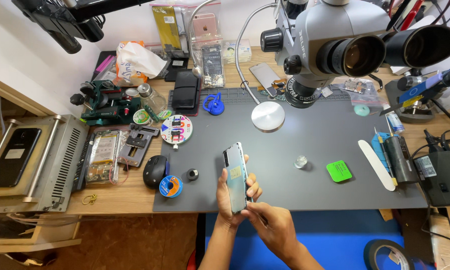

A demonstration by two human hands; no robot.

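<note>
Holding a phone (235, 176) upright in the left hand (228, 197), right hand (271, 223) pinching its lower edge; it is looking closed, grey mat (315, 192) tools untouched.

Microscope (330, 50), green pad (339, 171), mouse (155, 170).

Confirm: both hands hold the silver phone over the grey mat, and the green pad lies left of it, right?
Not quite. The head view shows the left hand and right hand holding the silver phone over the grey mat, but the green pad lies to the phone's right, not its left.
</note>
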